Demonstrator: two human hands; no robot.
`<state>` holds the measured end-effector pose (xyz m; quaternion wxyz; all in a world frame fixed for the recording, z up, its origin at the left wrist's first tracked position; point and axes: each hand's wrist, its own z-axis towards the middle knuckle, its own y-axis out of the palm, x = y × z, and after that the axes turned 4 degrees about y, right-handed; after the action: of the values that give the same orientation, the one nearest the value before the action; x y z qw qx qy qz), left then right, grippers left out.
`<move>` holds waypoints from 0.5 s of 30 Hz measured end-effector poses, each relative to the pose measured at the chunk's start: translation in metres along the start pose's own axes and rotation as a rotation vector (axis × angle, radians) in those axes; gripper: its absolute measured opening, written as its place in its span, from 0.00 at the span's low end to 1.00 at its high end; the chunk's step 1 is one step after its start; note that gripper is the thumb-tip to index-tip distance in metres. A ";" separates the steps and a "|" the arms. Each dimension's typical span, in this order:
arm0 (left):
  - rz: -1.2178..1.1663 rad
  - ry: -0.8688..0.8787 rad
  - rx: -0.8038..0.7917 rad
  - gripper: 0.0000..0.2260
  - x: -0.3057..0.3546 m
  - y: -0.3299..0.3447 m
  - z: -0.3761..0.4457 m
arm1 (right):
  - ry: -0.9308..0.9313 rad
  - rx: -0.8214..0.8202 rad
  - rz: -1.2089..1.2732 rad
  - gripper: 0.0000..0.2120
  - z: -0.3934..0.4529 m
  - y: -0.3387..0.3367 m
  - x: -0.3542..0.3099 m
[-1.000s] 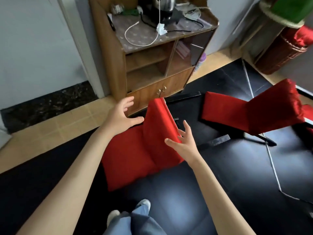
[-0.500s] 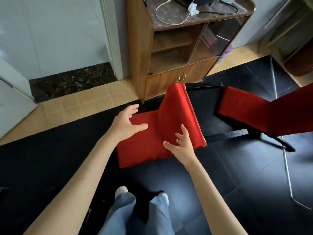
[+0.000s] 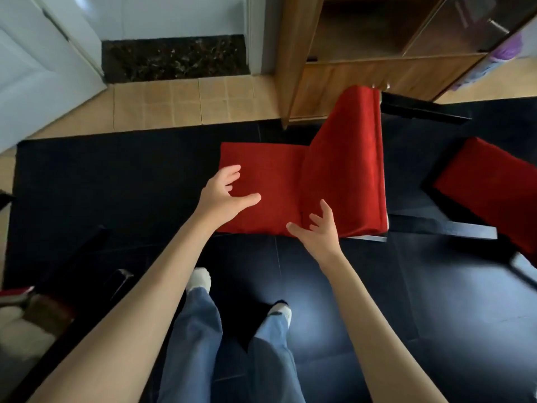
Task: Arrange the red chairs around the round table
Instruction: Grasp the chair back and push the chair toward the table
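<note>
A red chair [image 3: 343, 170] lies tipped on its side on the black floor in front of me, its seat cushion to the left and its backrest rising at the right, with black legs sticking out to the right. My left hand [image 3: 222, 193] hovers with spread fingers over the seat's left part. My right hand [image 3: 318, 231] is spread at the chair's near edge, below the backrest; I cannot tell if it touches. Neither hand holds anything. A second red chair [image 3: 491, 184] lies at the right edge. The round table is out of view.
A wooden cabinet [image 3: 348, 77] stands just behind the tipped chair. A white door [image 3: 37, 62] and a dark threshold strip [image 3: 174, 59] are at the upper left. Tan tiles [image 3: 186, 103] border the black floor. My feet and blue trousers [image 3: 203, 330] are below.
The view has tilted down and moved closer, so the chair sits more squarely in front of me. Both hands have stayed spread near the seat and backrest, holding nothing.
</note>
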<state>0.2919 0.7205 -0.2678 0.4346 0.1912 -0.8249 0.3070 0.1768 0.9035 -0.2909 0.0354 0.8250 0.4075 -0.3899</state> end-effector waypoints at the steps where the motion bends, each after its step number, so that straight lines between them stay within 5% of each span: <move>1: -0.009 -0.029 0.010 0.36 -0.017 0.011 0.001 | 0.020 -0.001 0.006 0.49 0.010 0.001 0.013; 8: -0.040 -0.256 0.045 0.38 -0.154 0.075 0.022 | 0.249 -0.009 0.141 0.47 0.091 0.027 0.110; 15: -0.025 -0.316 0.095 0.39 -0.286 0.122 0.087 | 0.288 0.054 0.130 0.47 0.199 0.070 0.201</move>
<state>0.3256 0.7662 -0.5859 0.2937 0.2678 -0.8650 0.3061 0.1770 0.9117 -0.5819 -0.0203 0.8976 0.3437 -0.2753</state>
